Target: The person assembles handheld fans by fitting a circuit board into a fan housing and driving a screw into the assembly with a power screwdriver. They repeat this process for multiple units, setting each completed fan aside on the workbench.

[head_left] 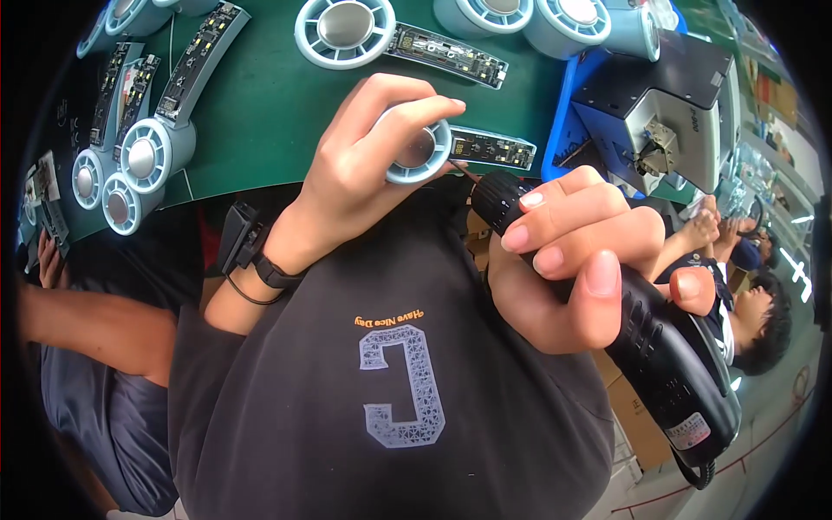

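Observation:
My left hand (351, 156) is closed around the round head of a light-blue handheld fan (440, 139) at the table's near edge. The fan's handle points right, its circuit board (494, 149) exposed. In my right hand (581, 230) is a black electric screwdriver (667, 373), its body slanting down to the right. The thin bit reaches toward the fan's neck, beside my left fingertips; whether it touches a screw is hidden. Just beyond my left hand lies another light-blue fan (305, 33) with a bare circuit board on its handle.
Several similar fans (160, 147) lie at the left, and more fan heads (568, 26) at the far right. A blue tray (555, 117) stands beside a black-topped box-shaped machine (646, 82) on the green table (251, 113). Other people sit at both sides.

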Demonstrator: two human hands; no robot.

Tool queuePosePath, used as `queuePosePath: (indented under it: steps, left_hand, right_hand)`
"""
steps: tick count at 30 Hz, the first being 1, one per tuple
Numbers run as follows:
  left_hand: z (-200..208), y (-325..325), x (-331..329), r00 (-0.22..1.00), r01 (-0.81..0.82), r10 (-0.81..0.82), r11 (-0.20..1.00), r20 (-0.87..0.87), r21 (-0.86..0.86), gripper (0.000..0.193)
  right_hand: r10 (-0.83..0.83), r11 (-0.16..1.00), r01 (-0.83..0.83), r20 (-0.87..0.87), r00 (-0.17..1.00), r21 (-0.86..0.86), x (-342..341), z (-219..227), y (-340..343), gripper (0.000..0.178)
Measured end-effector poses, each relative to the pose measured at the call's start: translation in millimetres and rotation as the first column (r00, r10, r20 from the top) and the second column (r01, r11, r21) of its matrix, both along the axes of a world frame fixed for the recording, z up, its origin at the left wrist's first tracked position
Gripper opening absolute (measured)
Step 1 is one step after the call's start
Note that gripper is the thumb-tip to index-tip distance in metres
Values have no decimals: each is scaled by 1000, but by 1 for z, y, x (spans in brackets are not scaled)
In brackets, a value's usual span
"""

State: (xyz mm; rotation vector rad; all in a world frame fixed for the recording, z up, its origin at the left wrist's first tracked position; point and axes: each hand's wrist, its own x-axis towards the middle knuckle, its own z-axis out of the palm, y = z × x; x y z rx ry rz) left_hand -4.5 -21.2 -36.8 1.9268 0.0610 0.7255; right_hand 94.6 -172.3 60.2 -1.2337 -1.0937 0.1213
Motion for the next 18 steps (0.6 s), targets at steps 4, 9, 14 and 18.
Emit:
queuePosePath:
  steps: [4, 9, 14, 18]
  left_hand:
    - [2, 0, -1, 1000, 8, -8, 1000, -9, -8, 51]
    - [3, 2, -4, 998, 35, -36, 999, -54, -13, 60]
    - [1, 1, -2, 999, -21, 23, 998, -25, 60, 49]
    - [26, -4, -7, 990, -95, 128, 921, -61, 377, 39]
  right_hand:
    - [-74, 997, 74, 4, 997, -20, -8, -3, 6, 43]
    - [-183, 983, 183, 6, 983, -22, -23, -6, 15, 42]
    - [-261, 965, 260, 38, 965, 20, -36, -15, 27, 41]
    - [-287, 958, 287, 16, 958, 14, -35, -14, 27, 41]
